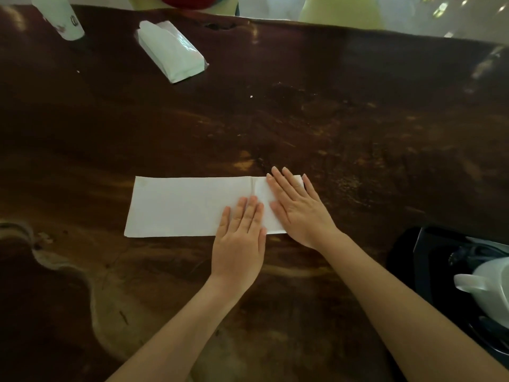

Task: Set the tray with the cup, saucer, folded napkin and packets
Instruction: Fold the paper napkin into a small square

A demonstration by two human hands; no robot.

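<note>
One table (358, 119) bears one napkin (187, 206), one tissue pack (172, 51) and one black tray (407, 257). Two white cups show: one tall cup (59, 16) and one handled cup (487, 290). Two hands show: one left hand (239, 244) and one right hand (297, 210).

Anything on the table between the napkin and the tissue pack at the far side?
Nothing. In the head view, only bare dark tabletop lies between the napkin and the tissue pack.
</note>
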